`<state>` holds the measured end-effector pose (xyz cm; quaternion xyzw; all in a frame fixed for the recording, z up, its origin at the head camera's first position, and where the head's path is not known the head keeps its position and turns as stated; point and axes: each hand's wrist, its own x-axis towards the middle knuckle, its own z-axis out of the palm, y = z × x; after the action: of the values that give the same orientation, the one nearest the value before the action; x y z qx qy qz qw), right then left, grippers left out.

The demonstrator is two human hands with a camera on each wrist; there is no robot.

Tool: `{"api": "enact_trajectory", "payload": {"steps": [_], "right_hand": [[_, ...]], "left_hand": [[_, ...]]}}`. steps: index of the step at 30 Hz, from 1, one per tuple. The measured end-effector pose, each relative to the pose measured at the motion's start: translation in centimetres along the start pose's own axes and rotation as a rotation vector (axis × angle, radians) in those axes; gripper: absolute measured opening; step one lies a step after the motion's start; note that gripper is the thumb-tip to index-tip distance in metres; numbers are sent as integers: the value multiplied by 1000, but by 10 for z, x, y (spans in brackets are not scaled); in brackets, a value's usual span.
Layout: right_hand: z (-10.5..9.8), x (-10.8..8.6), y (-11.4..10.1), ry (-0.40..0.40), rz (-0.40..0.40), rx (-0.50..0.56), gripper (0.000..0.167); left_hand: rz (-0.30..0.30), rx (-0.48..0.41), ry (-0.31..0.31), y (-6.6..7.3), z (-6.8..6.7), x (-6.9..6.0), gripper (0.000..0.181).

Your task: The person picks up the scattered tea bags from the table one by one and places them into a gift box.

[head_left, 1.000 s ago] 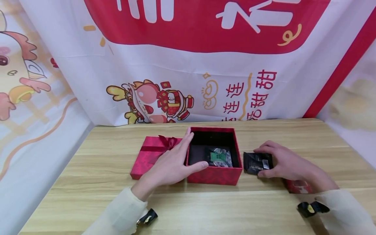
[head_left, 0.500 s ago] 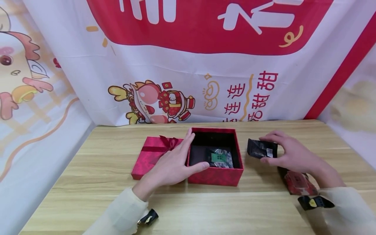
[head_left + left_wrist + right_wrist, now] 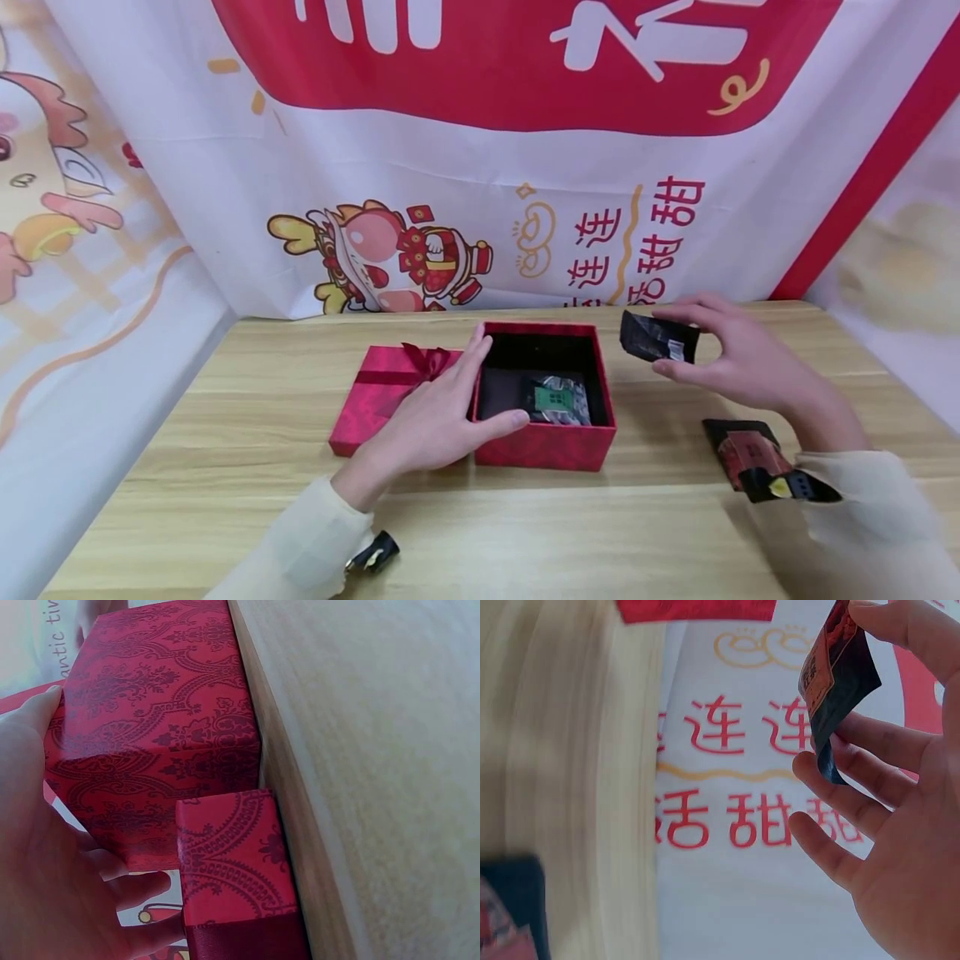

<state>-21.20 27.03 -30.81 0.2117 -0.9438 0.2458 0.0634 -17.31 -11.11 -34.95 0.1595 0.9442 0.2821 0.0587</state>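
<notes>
On your left, a shallow, square lid in red damask-patterned card (image 3: 363, 404) lies on the pale wood-grain table (image 3: 570, 542), topped with a dark red satin bow (image 3: 427, 362). Your left hand (image 3: 438, 425) reaches across it, fingers extended and thumb spread wide, touching the left side of the deep, open box in matching red card (image 3: 543, 447). Inside, in the near right part, lies a shiny, crinkled packet with a green label (image 3: 555, 400). Next comes the small, flat black foil packet (image 3: 651, 337) — raised, tilted, right of the box — its long axis running roughly sideways, free end towards the box. Your right hand (image 3: 750, 362), the nearer one, pinches its right end. Below that wrist — flat on the wood — sits a black-and-red packet (image 3: 738, 446).
</notes>
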Motion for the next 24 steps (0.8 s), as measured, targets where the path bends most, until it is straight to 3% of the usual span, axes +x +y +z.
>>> {"api": "enact_trajectory", "payload": {"steps": [5,12,24], "right_hand": [[5,8,-18,23,-5,17,64],[12,21,-39,-4,-8,46,64],[39,36,-60,-60,-106,81,67]], "left_hand": [[1,-1,-2,0,0,0,110],[8,-1,5,0,-1,-1,111],[14,7,0,0,-1,-1,113]]}}
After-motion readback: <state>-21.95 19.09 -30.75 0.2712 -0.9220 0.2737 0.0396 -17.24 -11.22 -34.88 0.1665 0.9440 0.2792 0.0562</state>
